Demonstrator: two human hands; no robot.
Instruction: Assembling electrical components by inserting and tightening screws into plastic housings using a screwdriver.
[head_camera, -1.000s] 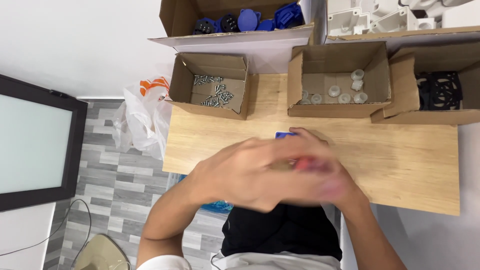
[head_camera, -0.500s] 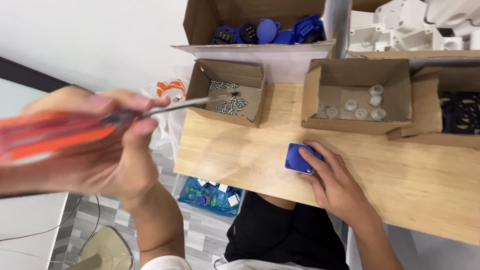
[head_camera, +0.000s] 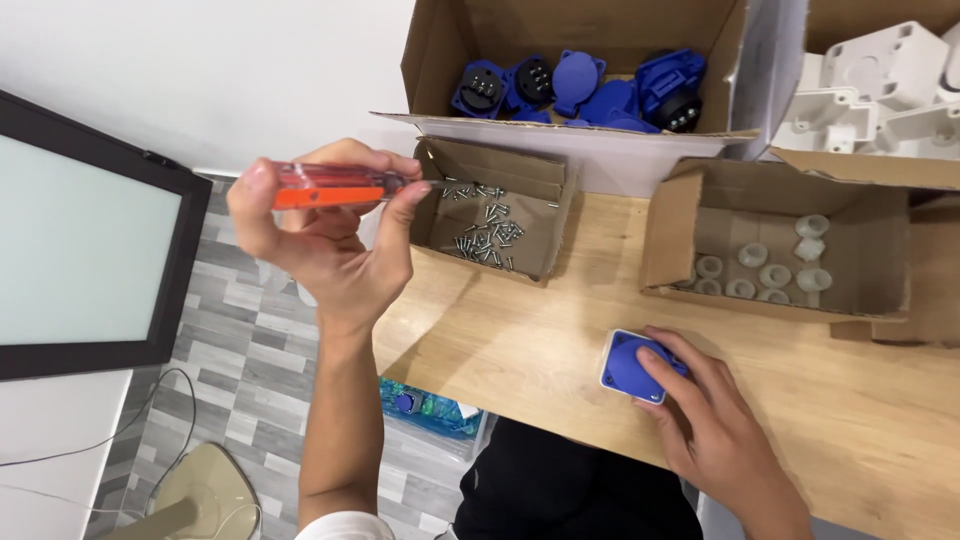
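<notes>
The left hand (head_camera: 330, 235) is lifted up just left of the small box of screws (head_camera: 490, 222). Its grip is closed around a screwdriver with an orange handle (head_camera: 335, 186); the metal tip points into that box. The right hand (head_camera: 715, 425) rests on the wooden desk (head_camera: 520, 340), right of the screw box and nearer the person, fingers wrapped over a blue socket cover (head_camera: 640, 365).
</notes>
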